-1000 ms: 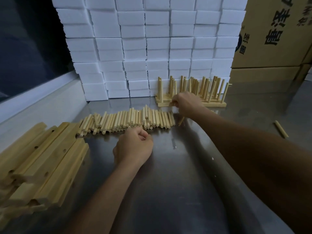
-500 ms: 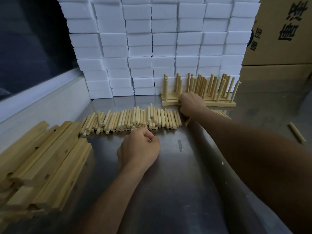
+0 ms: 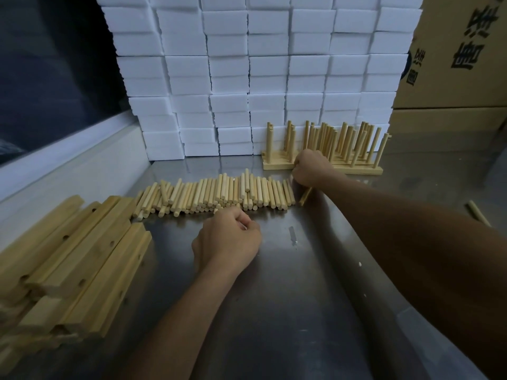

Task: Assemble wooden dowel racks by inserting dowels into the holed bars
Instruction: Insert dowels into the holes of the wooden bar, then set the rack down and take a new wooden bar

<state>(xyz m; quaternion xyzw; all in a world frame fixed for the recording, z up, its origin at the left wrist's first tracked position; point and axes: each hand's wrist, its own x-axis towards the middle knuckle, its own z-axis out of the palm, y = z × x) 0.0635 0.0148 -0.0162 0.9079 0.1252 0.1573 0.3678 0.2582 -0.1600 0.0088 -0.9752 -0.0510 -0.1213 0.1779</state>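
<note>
A long row of loose wooden dowels (image 3: 219, 193) lies across the steel table. My left hand (image 3: 227, 237) rests as a closed fist just in front of that row; nothing shows inside it. My right hand (image 3: 312, 167) is closed against the front of the assembled dowel racks (image 3: 356, 168), whose upright dowels stand behind it. A single dowel (image 3: 305, 196) sticks out below that fist, tilted toward the table. A stack of holed wooden bars (image 3: 71, 261) lies at the near left.
A wall of white foam blocks (image 3: 260, 72) stands behind the racks. Cardboard boxes (image 3: 452, 64) are stacked at the back right. One stray dowel (image 3: 478, 213) lies at the right. A raised metal ledge (image 3: 68, 171) borders the table (image 3: 301, 311) on the left.
Both hands keep their places relative to the dowels and racks. The view has shifted, so everything sits slightly further right and lower in the picture.
</note>
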